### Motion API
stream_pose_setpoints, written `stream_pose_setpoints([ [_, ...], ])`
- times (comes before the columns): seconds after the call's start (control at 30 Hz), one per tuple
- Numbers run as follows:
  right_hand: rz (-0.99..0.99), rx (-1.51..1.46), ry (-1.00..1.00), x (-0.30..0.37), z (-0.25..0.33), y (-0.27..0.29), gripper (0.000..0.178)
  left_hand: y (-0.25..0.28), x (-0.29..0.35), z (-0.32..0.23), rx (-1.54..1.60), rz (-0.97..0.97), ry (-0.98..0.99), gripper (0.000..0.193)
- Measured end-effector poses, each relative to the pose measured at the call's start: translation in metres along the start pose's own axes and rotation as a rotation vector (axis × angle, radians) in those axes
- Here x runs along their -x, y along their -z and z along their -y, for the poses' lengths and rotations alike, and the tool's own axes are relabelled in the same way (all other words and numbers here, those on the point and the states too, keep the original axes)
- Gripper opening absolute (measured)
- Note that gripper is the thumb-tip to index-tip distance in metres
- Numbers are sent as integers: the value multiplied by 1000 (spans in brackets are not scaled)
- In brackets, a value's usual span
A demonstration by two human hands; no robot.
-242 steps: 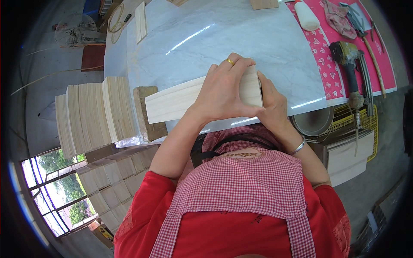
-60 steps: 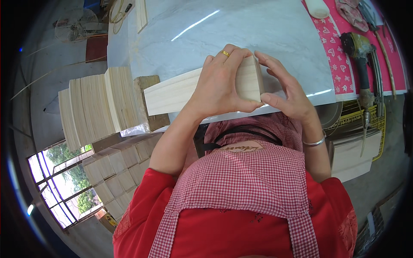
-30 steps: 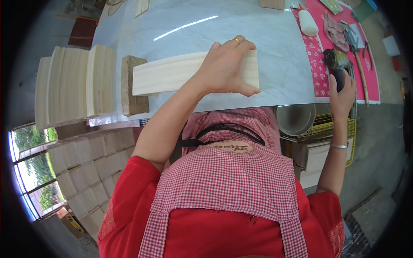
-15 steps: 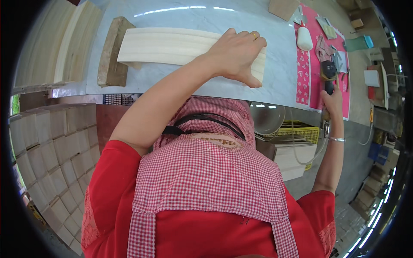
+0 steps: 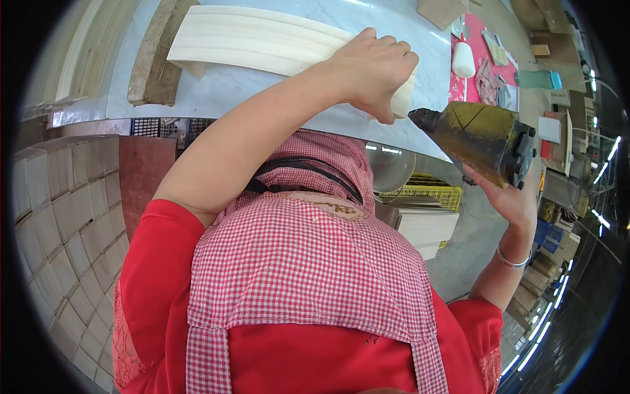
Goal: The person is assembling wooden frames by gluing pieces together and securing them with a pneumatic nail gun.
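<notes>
A long pale wooden panel lies on the table, with a short piece turned down under its left end. Across its right end, my left hand grips it, fingers over the far edge and thumb at the near edge. My right hand holds up a worn yellow-and-black nail gun. The gun's black nose points left, close to the panel's right end; whether they touch I cannot tell. Its body hides most of my right fingers. A rough brown wooden block stands beside the panel's left end.
Stacked pale boards rise at the far left, and stacked wooden pieces stand below. A white glue bottle and a rag rest on the pink cloth at right. A yellow crate sits below the table edge.
My right hand has lifted the nail gun off the pink cloth's area and turned its nose leftward toward the panel. My left hand keeps its grip while the view has shifted.
</notes>
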State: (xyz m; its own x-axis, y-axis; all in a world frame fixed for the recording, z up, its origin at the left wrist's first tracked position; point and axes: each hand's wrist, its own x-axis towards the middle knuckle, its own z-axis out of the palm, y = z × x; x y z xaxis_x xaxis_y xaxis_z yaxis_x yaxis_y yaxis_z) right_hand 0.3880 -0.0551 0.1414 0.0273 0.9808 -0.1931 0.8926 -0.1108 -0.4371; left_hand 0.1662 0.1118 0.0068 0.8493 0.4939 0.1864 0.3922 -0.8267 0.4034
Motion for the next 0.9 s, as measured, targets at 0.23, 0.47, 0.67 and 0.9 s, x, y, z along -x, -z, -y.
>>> stream_pose_setpoints([
  [0.23,24,-52,-20,-6,18,-1,44,0,2,-1,9,-16,2,79],
  [0.47,54,21,18,-11,18,1,45,0,2,-2,12,-30,1,78],
  [0.67,98,2,6,-17,20,3,46,-1,0,0,-1,-50,-1,78],
  [0.9,22,-37,33,-25,13,5,45,-6,5,1,-37,-126,4,74],
])
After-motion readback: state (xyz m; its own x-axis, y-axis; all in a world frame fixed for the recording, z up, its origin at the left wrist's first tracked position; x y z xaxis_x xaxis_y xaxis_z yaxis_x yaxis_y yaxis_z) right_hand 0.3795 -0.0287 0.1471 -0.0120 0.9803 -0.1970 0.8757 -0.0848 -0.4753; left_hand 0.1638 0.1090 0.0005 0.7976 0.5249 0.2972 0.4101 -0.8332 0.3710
